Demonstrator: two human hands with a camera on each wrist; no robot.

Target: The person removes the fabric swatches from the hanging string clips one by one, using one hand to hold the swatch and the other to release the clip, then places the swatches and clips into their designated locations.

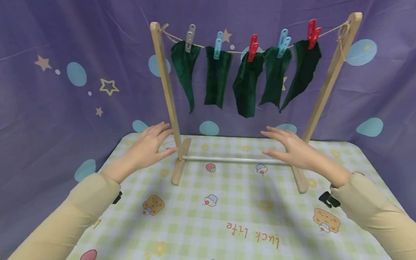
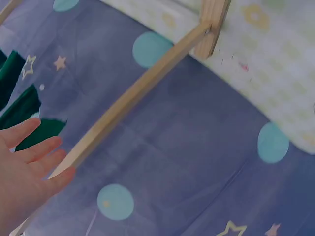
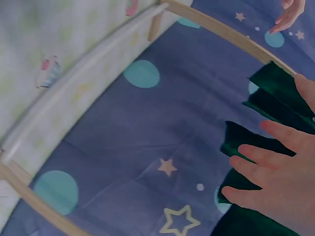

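Observation:
Several dark green cloth pieces [image 1: 217, 83] hang in a row from a thin string [image 1: 234, 52]. Plastic clothespins clip them on: a grey clothespin [image 1: 189, 39] at the left, then blue and red ones such as the middle red clothespin [image 1: 252, 49]. The string runs between the left post [image 1: 165, 79] and right post [image 1: 333, 74] of a wooden rack. My left hand [image 1: 149, 147] is held over the table beside the left post, fingers extended and holding nothing. My right hand [image 1: 296, 149] hovers near the lower right post, fingers straight and spread, also holding nothing.
A pale rod [image 1: 234, 160] joins the rack's two wooden feet near the back of the table. A green-checked tablecloth [image 1: 187, 232] with cartoon prints covers the table. Behind it hangs a purple curtain [image 1: 110, 28] with stars and blue spots.

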